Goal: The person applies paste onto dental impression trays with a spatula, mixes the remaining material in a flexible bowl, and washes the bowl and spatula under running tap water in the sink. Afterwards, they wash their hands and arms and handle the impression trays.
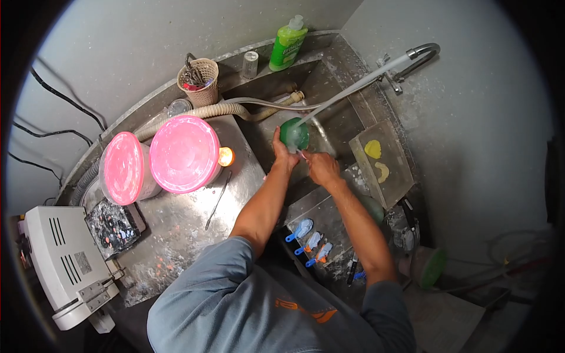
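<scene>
My left hand [283, 151] is wrapped round a green bowl [294, 134] over the sink [347, 126]. A stream of water from the curved faucet [422, 52] runs into the bowl, and whitish liquid shows at its lower edge. Close beside it, my right hand [323, 168] is closed on a thin pinkish handle [302, 154]; its far end is hidden at the bowl. To the lower right of my left forearm, several blue-handled impression trays [303, 227] filled with bluish and orange material lie on the metal counter.
Two pink-lidded tubs [184, 154] and a thin metal tool [219, 200] occupy the left counter, near a grey-white machine [67, 262]. A green soap bottle [288, 44] and a woven basket [198, 79] stand behind. Yellow pieces [373, 149] lie on a tray [393, 176] at right.
</scene>
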Demonstrator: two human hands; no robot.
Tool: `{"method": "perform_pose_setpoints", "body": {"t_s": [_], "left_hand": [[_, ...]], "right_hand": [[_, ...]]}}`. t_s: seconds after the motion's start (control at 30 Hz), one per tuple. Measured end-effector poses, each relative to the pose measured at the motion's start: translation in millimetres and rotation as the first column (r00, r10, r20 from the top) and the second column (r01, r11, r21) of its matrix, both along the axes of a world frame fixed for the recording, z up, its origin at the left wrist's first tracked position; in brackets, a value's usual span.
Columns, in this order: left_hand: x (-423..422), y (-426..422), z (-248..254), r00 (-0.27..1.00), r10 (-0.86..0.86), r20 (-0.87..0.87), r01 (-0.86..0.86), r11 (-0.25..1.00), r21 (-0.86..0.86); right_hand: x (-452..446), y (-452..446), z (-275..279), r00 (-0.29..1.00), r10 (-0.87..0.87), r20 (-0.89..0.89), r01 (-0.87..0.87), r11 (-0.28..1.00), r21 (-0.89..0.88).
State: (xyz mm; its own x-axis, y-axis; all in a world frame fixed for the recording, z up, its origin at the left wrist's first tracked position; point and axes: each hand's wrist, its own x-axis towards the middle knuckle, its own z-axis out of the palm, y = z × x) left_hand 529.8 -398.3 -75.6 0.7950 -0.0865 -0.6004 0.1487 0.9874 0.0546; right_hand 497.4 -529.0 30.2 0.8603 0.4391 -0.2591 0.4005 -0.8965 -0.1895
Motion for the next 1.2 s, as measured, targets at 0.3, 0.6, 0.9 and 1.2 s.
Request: {"method": "perform_pose_setpoints", "body": {"t_s": [0.3,0.6,0.9,1.2], "left_hand": [[6,3,-8,0.997,-0.018,-0.073,0.007,0.989,-0.147],[6,-1,-12,0.989,-0.121,-0.084,0.115,0.991,-0.075],[6,-5,-13,0.986,-0.157,-0.061,0.155,0.987,-0.043],[-4,-16,-7,0.988,0.095,0.118,-0.094,0.995,-0.018]], "right_hand": [[32,-32,-4,0.977,-0.107,0.183,0.115,0.993,-0.033],[38,-31,2,0.983,-0.029,0.180,0.059,0.985,-0.163],[51,-30,9,0.997,0.020,0.076,-0.003,0.974,-0.227],[46,45,-18,0.928,-0.319,-0.194,0.354,0.916,0.188]]}}
